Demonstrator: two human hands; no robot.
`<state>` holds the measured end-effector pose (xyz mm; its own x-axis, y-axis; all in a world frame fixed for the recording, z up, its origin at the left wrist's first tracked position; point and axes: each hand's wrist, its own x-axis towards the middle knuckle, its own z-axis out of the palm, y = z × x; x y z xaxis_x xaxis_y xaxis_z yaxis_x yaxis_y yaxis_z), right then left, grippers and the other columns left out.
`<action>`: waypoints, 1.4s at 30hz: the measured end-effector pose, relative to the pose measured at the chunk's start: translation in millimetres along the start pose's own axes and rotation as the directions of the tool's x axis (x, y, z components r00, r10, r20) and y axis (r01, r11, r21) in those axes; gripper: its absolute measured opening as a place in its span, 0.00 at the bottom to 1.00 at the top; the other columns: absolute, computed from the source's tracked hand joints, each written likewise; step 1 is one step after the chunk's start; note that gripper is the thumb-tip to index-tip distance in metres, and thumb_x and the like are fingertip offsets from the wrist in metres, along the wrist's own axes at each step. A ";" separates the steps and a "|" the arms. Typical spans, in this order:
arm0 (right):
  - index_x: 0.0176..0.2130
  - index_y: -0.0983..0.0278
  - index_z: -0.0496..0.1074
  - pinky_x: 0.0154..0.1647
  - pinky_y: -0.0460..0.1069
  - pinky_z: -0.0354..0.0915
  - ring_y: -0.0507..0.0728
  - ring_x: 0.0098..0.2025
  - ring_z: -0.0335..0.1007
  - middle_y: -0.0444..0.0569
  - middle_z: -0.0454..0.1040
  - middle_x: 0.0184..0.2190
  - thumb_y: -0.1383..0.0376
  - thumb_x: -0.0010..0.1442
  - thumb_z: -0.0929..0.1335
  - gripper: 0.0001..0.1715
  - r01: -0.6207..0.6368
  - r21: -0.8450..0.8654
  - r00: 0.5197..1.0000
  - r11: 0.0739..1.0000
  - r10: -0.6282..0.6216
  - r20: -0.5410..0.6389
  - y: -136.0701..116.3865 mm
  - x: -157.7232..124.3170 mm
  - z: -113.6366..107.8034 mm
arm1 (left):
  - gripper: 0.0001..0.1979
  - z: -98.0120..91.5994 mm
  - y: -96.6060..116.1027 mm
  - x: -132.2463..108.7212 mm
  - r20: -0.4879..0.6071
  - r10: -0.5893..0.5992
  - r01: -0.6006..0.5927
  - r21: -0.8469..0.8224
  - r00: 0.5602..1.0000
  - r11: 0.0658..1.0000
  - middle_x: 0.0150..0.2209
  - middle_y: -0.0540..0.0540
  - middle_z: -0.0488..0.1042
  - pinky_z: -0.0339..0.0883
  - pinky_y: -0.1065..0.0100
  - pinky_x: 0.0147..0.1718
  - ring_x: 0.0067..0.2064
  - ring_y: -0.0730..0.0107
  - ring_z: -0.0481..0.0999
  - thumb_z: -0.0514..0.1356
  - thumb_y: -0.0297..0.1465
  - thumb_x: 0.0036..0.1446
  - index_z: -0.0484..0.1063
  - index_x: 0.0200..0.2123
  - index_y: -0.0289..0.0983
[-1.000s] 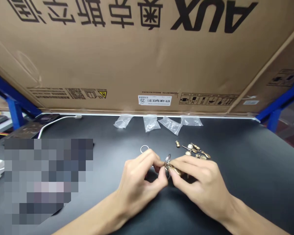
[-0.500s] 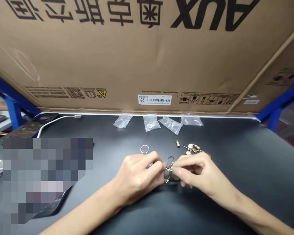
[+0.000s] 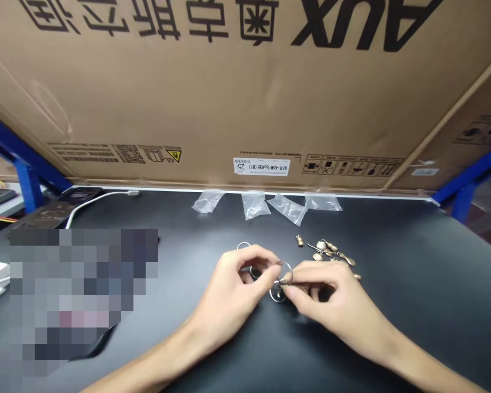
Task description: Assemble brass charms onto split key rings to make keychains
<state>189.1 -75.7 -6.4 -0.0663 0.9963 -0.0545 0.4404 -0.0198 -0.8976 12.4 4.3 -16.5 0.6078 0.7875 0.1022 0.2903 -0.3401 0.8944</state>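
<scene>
My left hand [image 3: 231, 289] and my right hand [image 3: 331, 295] meet over the black table [image 3: 409, 295], both pinching a steel split key ring [image 3: 285, 272]. A second ring [image 3: 277, 295] hangs below it, partly hidden by my fingers. My right fingertips also press on something small at the ring's lower edge, too hidden to name. Just beyond my left fingers, a loose ring [image 3: 243, 245] lies mostly covered by them. To the right of my hands lies a heap of small brass charms [image 3: 326, 246], with one gourd-shaped charm [image 3: 299, 240] apart from it.
Several clear plastic bags [image 3: 253, 206] lie along the table's far edge, below a large cardboard AUX box [image 3: 229, 93] on a blue frame [image 3: 28, 185]. A white cable [image 3: 98, 200] and a dark tablet [image 3: 65, 200] are far left. A pixelated patch [image 3: 82, 295] hides the near left.
My left hand has lifted and shifted toward the loose ring, partly covering it. The brass piece visible at my fingers earlier is now mostly out of sight. The view has tilted slightly.
</scene>
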 end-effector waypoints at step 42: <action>0.22 0.61 0.52 0.29 0.49 0.51 0.52 0.23 0.51 0.40 0.57 0.20 0.55 0.68 0.61 0.25 -0.028 -0.633 0.853 0.774 -0.312 -0.419 44.7 24.1 -69.4 | 0.20 -11.7 -25.0 3.5 -0.078 0.260 -0.182 0.527 0.962 0.830 0.17 0.55 0.50 0.48 0.69 0.22 0.20 0.75 0.50 0.50 0.27 0.62 0.50 0.18 0.38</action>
<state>269.3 -46.8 -17.4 0.1815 0.8906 0.4171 0.9093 0.0095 -0.4159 -1.4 21.6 -33.4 0.6029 0.7094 0.3650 0.5203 -0.6964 0.4943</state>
